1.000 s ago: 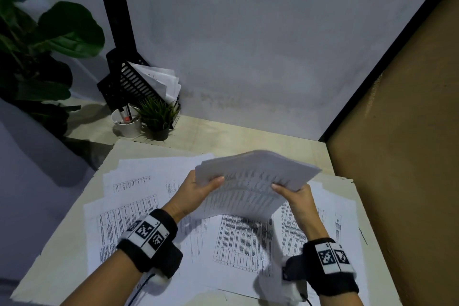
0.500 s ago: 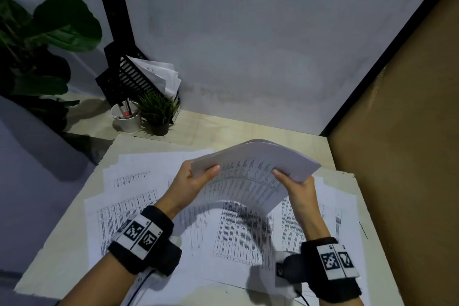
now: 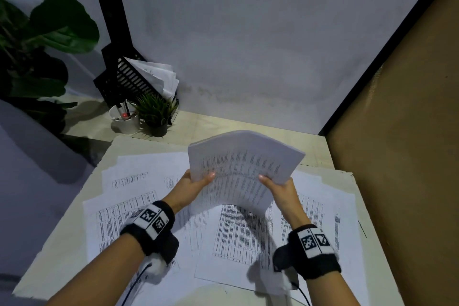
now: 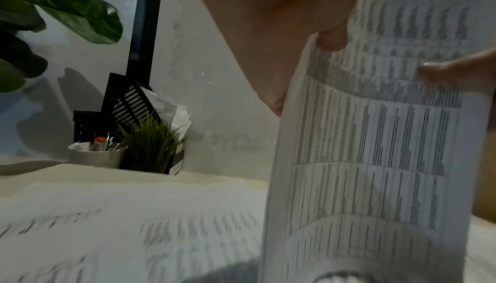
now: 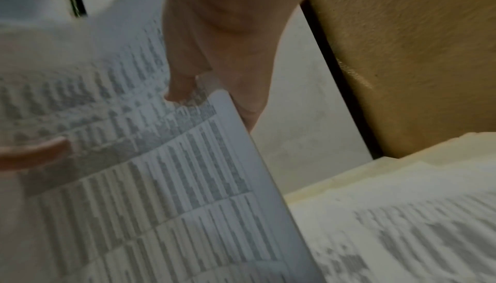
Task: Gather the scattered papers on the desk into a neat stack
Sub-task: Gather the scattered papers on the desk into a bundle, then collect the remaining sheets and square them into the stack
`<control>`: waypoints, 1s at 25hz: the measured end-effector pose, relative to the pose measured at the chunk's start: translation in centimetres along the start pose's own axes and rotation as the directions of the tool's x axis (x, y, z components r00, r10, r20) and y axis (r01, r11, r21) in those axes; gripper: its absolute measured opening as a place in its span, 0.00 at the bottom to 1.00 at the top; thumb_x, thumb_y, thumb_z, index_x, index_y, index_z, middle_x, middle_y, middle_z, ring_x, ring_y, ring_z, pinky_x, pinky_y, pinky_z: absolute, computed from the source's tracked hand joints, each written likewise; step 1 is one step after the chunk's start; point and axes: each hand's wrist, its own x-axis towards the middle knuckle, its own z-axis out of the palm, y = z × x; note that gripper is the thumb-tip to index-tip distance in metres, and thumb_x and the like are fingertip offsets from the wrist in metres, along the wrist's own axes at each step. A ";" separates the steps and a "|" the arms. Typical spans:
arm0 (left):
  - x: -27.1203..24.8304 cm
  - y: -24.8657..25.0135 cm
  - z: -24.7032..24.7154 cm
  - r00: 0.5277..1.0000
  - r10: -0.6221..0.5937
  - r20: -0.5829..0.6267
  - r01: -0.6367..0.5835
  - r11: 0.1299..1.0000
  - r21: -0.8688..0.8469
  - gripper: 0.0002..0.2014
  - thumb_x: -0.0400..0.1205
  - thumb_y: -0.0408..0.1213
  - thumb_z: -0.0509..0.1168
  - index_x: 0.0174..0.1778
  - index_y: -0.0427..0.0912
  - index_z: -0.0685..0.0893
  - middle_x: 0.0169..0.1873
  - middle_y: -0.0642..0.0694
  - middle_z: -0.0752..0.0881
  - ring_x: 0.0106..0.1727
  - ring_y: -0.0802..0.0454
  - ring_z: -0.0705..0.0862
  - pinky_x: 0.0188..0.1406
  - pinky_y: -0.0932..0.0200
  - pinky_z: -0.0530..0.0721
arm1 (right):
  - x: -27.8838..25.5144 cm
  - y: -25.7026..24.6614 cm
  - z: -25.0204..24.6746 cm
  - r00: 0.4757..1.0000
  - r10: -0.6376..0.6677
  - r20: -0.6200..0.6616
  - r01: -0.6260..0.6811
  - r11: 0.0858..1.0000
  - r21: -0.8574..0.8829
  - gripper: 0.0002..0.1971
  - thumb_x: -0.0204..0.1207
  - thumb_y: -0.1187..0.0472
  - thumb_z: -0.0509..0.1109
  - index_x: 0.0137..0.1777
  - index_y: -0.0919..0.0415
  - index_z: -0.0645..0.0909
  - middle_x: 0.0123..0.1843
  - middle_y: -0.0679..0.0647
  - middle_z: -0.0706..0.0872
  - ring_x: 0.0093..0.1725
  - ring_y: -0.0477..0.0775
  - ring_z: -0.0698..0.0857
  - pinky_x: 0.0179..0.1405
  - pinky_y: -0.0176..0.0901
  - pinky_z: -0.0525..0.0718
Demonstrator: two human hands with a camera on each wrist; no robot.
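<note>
Both hands' [image 3: 188, 185] fingers behind stack [image 3: 244, 156]

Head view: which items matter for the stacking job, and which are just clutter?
Job:
- held stack of papers
- left hand
- right hand
- loose sheets on the desk

Clutter:
- black file rack
- white pen cup
- small potted plant
- large leafy plant

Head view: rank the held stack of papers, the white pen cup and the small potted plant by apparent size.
1. held stack of papers, clearly largest, though it is also nearest the camera.
2. small potted plant.
3. white pen cup, only slightly smaller than the plant beside it.
</note>
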 end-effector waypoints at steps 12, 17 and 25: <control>-2.2 -0.8 -0.3 0.995 -0.008 -0.099 0.006 1.000 -0.020 0.07 0.77 0.45 0.65 0.48 0.60 0.76 0.49 0.55 0.81 0.53 0.58 0.80 0.61 0.51 0.77 | -1.5 2.4 0.7 0.996 0.085 0.029 -0.086 0.996 0.021 0.09 0.72 0.61 0.72 0.50 0.50 0.80 0.47 0.45 0.87 0.47 0.41 0.87 0.53 0.46 0.84; -2.5 -2.4 0.2 0.998 -0.066 -0.003 0.066 0.998 0.017 0.11 0.74 0.52 0.66 0.49 0.60 0.76 0.48 0.59 0.82 0.49 0.68 0.82 0.53 0.63 0.80 | -2.0 4.2 1.3 0.989 0.146 0.026 -0.146 0.989 -0.010 0.06 0.75 0.59 0.68 0.48 0.46 0.78 0.49 0.45 0.86 0.52 0.47 0.86 0.56 0.45 0.83; -0.8 -3.3 -2.1 0.995 -0.097 0.035 0.077 0.927 0.367 0.10 0.84 0.41 0.54 0.44 0.43 0.78 0.32 0.51 0.77 0.29 0.57 0.77 0.29 0.71 0.74 | 0.0 5.2 -0.5 0.980 0.200 -0.019 -0.200 0.980 -0.012 0.07 0.77 0.66 0.67 0.53 0.62 0.79 0.48 0.58 0.85 0.48 0.53 0.84 0.44 0.29 0.84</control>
